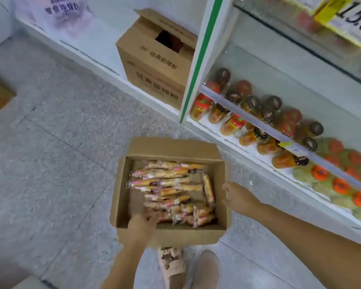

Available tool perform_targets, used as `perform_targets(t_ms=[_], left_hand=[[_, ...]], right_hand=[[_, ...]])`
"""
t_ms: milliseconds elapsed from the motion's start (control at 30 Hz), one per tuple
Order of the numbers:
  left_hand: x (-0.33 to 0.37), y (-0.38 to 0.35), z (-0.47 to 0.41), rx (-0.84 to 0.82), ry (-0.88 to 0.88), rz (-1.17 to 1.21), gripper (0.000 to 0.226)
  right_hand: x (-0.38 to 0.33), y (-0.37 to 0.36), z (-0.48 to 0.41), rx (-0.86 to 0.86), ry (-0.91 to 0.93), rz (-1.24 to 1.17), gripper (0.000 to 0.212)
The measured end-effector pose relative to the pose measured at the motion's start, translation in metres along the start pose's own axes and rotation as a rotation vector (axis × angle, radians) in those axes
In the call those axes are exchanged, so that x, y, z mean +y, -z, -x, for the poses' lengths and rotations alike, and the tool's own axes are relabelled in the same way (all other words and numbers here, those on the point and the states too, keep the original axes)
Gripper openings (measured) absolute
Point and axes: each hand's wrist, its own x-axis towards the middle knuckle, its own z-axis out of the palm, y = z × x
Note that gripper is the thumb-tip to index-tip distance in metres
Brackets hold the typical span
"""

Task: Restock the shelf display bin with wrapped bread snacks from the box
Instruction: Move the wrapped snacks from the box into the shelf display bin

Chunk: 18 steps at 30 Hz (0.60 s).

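Observation:
An open cardboard box stands on the floor in front of my feet. Several wrapped bread snacks lie inside it, long and golden in clear wrappers with pink print. My left hand reaches down into the box at its near left corner, fingers on the nearest snacks; whether it grips one is unclear. My right hand hovers just beyond the box's right wall, fingers loosely spread, holding nothing. No display bin shows clearly in view.
A white shelf unit with a green stripe rises at the right, its bottom shelf lined with jars and round orange-lidded packs. A tall brown carton stands against the wall behind. A yellow price tag hangs above. My sandalled foot is below the box.

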Motion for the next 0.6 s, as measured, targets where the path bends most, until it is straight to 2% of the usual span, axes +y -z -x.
perform_targets(t_ms=[67,133,233,333,500,600], left_hand=[[-0.018,-0.02,-0.029,-0.011,-0.017,-0.05,0.017],[-0.038,-0.04,-0.058,-0.008,-0.006,-0.097,0.031],[-0.064,-0.072,-0.099,-0.032,-0.006,-0.145,0.039],[-0.083,-0.106,-0.135,-0.067,-0.034,-0.161,0.041],[-0.096,-0.154,-0.183,-0.055,-0.132,-0.2,0.033],[-0.096,-0.175,-0.211,-0.044,-0.165,-0.295,0.035]], right_hand=[[0.013,-0.026,-0.027,-0.062,-0.019,0.015,0.038],[0.028,-0.053,-0.055,-0.109,-0.016,0.018,0.054],[0.055,-0.098,-0.103,-0.201,-0.013,0.029,0.075],[0.074,-0.133,-0.144,-0.262,0.023,0.039,0.081],[0.101,-0.185,-0.191,-0.381,0.089,0.033,0.077],[0.114,-0.208,-0.209,-0.424,0.162,0.094,0.085]])
